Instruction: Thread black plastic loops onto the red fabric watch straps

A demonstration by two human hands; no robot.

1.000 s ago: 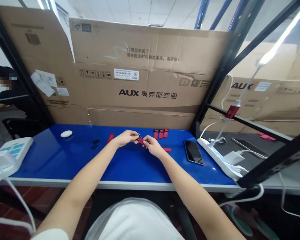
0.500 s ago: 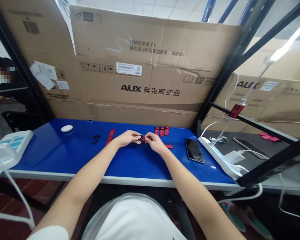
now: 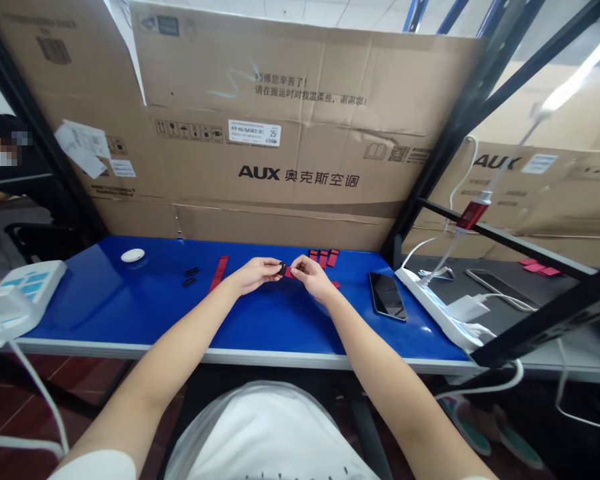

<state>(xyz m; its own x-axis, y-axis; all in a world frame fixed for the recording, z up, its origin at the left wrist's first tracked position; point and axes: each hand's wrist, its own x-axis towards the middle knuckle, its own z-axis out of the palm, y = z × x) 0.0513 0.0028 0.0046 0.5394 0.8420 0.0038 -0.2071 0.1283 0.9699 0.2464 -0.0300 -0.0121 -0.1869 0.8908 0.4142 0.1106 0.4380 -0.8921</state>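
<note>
My left hand point(image 3: 254, 275) pinches a small black buckle point(image 3: 283, 269) above the blue table. A short red strap point(image 3: 289, 272) runs from the buckle to my right hand point(image 3: 311, 275), whose thumb and finger close on its other end. Left of my hands lies a long red strap point(image 3: 219, 272), with two loose black buckles point(image 3: 191, 271) further left. Beyond my right hand, three red straps with black ends point(image 3: 323, 258) lie side by side. Part of another red piece point(image 3: 336, 285) shows behind my right wrist.
A dark phone point(image 3: 388, 296) lies at the right beside a white power strip point(image 3: 437, 310) with plugs and cables. A white round object point(image 3: 133, 255) and another power strip point(image 3: 33, 293) are at the left. Cardboard point(image 3: 300, 217) walls the table's back. A person point(image 3: 25, 160) sits far left.
My right hand has drawn slightly away from the left, and more of the red strap shows between them. My left hand stays on the buckle. The view has shifted slightly.
</note>
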